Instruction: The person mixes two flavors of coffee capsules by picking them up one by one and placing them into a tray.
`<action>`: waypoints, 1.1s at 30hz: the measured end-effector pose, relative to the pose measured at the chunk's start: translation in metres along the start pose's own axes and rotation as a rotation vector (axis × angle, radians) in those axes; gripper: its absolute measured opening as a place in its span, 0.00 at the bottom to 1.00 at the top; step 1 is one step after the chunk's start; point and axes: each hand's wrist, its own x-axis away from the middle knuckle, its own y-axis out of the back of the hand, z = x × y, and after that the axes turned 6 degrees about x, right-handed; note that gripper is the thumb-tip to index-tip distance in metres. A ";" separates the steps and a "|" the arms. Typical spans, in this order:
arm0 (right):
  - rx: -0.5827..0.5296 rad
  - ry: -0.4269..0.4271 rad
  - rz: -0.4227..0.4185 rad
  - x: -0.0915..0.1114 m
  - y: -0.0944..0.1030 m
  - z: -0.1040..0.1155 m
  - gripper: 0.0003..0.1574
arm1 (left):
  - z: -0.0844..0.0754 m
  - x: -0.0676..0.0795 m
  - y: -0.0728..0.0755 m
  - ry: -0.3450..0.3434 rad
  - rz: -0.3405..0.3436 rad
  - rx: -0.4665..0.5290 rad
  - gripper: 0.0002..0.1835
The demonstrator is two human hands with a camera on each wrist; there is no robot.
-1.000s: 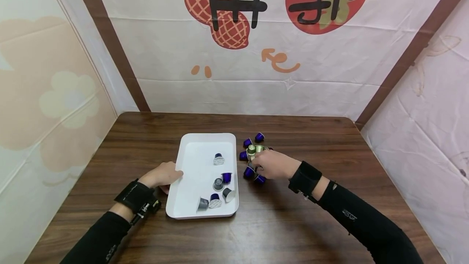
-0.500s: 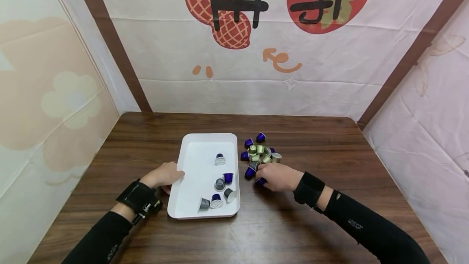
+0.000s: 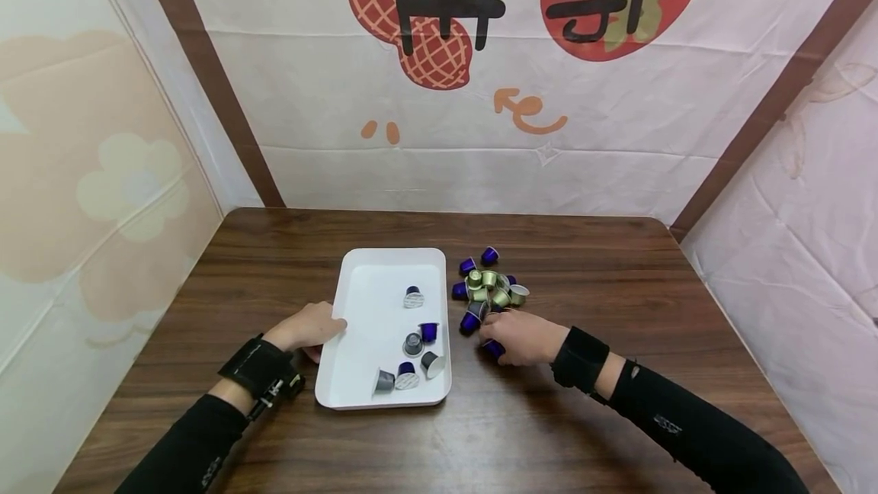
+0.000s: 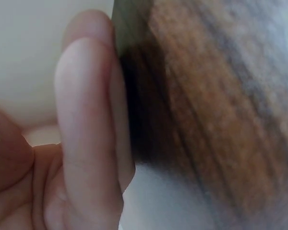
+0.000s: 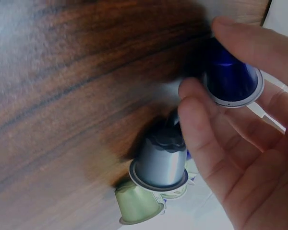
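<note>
My left hand (image 3: 309,328) grips the left side of a white tray (image 3: 363,280), thumb over the rim. Its fingers show close up in the left wrist view. To the right of the tray, my right hand (image 3: 527,337) has thumb and fingers around a dark blue coffee capsule (image 5: 230,79). In the right wrist view, a grey capsule (image 5: 161,163) stands near those fingertips, with a green capsule (image 5: 138,203) beyond it. Several green capsules (image 3: 488,278) and blue capsules (image 3: 468,266) are bunched on the table beyond this hand.
Several blue and grey capsules lie in the tray, among them a blue capsule (image 3: 428,332) and a grey capsule (image 3: 385,380). The brown wooden table (image 3: 583,250) meets a printed cloth wall (image 3: 439,181) at its back edge.
My right hand has drawn back from the green capsules toward me, uncovering them. The blue capsule at its fingers has shifted slightly toward me. My left hand stays at the tray.
</note>
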 end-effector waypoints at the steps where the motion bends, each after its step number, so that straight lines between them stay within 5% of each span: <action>1: 0.007 0.002 0.000 0.000 -0.001 0.000 0.21 | 0.000 0.000 0.000 -0.003 -0.002 0.001 0.15; 8: 0.019 0.001 0.001 -0.002 0.000 -0.001 0.18 | 0.000 0.001 -0.001 -0.001 0.004 0.007 0.15; 24: -0.141 0.041 -0.077 -0.009 0.026 -0.001 0.19 | 0.003 -0.003 0.001 0.007 0.000 -0.004 0.14; 33: -0.115 0.030 -0.120 -0.025 0.042 0.004 0.18 | 0.001 -0.003 0.002 0.015 0.001 -0.005 0.15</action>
